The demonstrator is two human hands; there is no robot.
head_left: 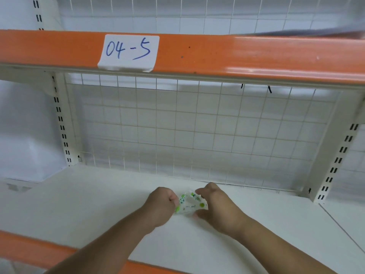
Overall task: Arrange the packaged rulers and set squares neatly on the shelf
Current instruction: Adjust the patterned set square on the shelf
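A clear plastic packet with green print (190,202), a packaged ruler set, sits on the white shelf board (88,204) near the wire back. My left hand (163,204) grips its left end with curled fingers. My right hand (214,204) holds its right end, fingers over the top and thumb underneath. Most of the packet is hidden between the two hands.
A white wire grid (177,125) closes the back of the shelf. Above runs an orange beam (237,54) with a paper label reading 04-5 (128,51). The shelf's orange front edge (29,248) is at the lower left. A slotted upright (335,155) stands right.
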